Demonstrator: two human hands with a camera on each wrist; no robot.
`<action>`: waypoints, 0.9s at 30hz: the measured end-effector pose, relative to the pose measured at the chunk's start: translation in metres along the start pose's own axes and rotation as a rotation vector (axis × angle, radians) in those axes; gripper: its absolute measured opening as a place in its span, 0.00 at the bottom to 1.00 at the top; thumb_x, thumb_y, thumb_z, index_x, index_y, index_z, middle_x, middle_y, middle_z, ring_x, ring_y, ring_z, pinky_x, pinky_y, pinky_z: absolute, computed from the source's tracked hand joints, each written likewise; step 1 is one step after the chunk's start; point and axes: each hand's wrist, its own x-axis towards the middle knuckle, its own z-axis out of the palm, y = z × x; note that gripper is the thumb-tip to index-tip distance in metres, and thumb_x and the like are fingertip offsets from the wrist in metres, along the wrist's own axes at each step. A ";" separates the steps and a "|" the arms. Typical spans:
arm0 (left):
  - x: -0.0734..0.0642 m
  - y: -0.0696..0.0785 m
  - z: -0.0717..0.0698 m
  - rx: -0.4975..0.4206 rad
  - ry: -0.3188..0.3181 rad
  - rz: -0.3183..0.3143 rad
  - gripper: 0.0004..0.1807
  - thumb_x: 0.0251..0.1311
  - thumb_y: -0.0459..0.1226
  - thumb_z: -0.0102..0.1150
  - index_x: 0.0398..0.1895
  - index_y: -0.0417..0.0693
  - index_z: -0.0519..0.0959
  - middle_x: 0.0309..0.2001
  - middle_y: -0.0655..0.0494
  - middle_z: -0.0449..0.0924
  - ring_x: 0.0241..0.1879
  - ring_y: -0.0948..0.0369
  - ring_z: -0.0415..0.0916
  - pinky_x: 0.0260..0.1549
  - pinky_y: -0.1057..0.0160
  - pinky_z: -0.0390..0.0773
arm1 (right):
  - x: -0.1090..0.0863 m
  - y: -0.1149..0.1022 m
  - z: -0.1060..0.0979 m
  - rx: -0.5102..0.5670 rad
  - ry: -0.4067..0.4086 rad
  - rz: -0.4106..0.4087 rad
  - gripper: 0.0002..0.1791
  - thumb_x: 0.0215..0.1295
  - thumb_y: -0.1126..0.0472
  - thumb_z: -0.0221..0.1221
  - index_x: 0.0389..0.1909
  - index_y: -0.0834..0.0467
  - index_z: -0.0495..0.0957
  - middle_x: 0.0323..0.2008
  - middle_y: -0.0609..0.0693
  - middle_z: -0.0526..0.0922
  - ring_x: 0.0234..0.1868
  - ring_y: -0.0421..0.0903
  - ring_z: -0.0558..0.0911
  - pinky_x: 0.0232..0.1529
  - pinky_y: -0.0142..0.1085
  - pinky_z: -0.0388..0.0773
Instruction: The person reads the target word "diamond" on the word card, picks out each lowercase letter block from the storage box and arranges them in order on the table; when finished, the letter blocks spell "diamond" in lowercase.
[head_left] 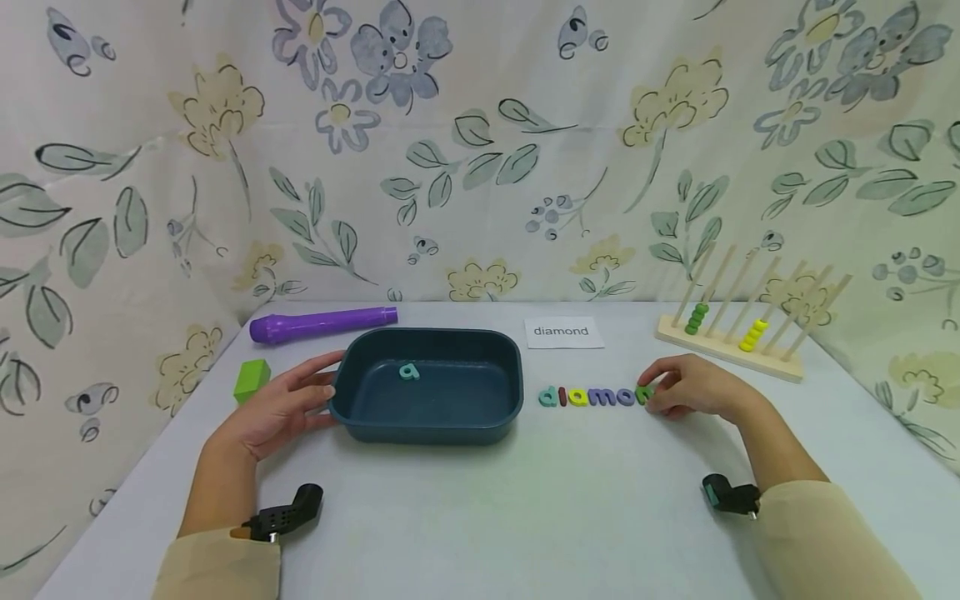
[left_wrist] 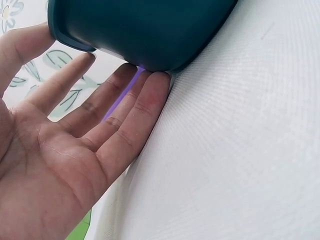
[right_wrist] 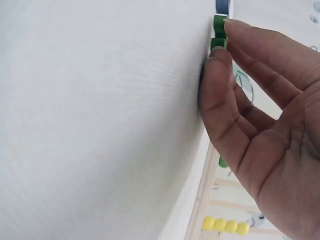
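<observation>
My left hand (head_left: 281, 404) is at the left end of a dark teal rectangular tray (head_left: 427, 435). In the left wrist view its fairly straight fingers (left_wrist: 132, 117) touch the tray's outer wall, thumb tip at the rim. A single small teal letter (head_left: 408, 372) lies inside the tray. My right hand (head_left: 693, 387) pinches a green letter n (head_left: 642, 395) between thumb and fingers, down at the table surface. That letter stands at the right end of a row of colored letters (head_left: 577, 397) reading "diamon". Behind the row lies a white card (head_left: 564, 332) printed "diamond".
At the back left lies a purple microphone-shaped toy (head_left: 322, 324), with a green block (head_left: 252, 380) beyond my left hand. A wooden peg rack (head_left: 727, 348) with green and yellow beads stands at the back right. Floral cloth (head_left: 480, 150) hangs behind the white table.
</observation>
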 end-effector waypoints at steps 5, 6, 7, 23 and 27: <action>0.001 0.000 0.000 -0.001 0.000 -0.005 0.38 0.74 0.42 0.58 0.83 0.57 0.55 0.80 0.39 0.53 0.62 0.60 0.77 0.60 0.51 0.82 | -0.001 -0.003 -0.007 -0.007 -0.012 -0.015 0.22 0.66 0.60 0.67 0.58 0.62 0.78 0.41 0.54 0.80 0.39 0.48 0.80 0.42 0.37 0.84; 0.001 0.000 0.000 -0.002 0.000 -0.006 0.38 0.74 0.42 0.58 0.83 0.57 0.55 0.80 0.39 0.54 0.62 0.60 0.77 0.60 0.51 0.82 | -0.001 -0.004 -0.008 -0.012 -0.008 -0.020 0.21 0.66 0.60 0.67 0.58 0.62 0.79 0.41 0.54 0.80 0.40 0.48 0.80 0.43 0.37 0.84; 0.001 0.000 0.001 -0.003 0.000 -0.005 0.38 0.74 0.42 0.58 0.83 0.56 0.55 0.80 0.39 0.54 0.63 0.60 0.77 0.60 0.51 0.82 | -0.001 -0.005 -0.009 -0.018 -0.003 -0.026 0.21 0.67 0.59 0.66 0.57 0.62 0.79 0.41 0.53 0.81 0.40 0.48 0.80 0.43 0.37 0.84; -0.001 0.001 0.001 -0.014 0.023 -0.019 0.38 0.73 0.42 0.59 0.83 0.56 0.56 0.80 0.39 0.54 0.63 0.58 0.76 0.60 0.50 0.82 | 0.005 -0.052 -0.017 -0.060 0.113 -0.164 0.18 0.74 0.54 0.61 0.54 0.63 0.78 0.46 0.59 0.83 0.46 0.55 0.81 0.46 0.39 0.84; -0.001 0.001 0.001 -0.019 0.021 -0.019 0.38 0.74 0.42 0.59 0.83 0.56 0.56 0.80 0.39 0.54 0.63 0.57 0.77 0.61 0.50 0.81 | 0.006 -0.066 -0.018 -0.037 0.123 -0.209 0.17 0.74 0.54 0.61 0.55 0.60 0.78 0.47 0.56 0.83 0.47 0.54 0.82 0.49 0.41 0.85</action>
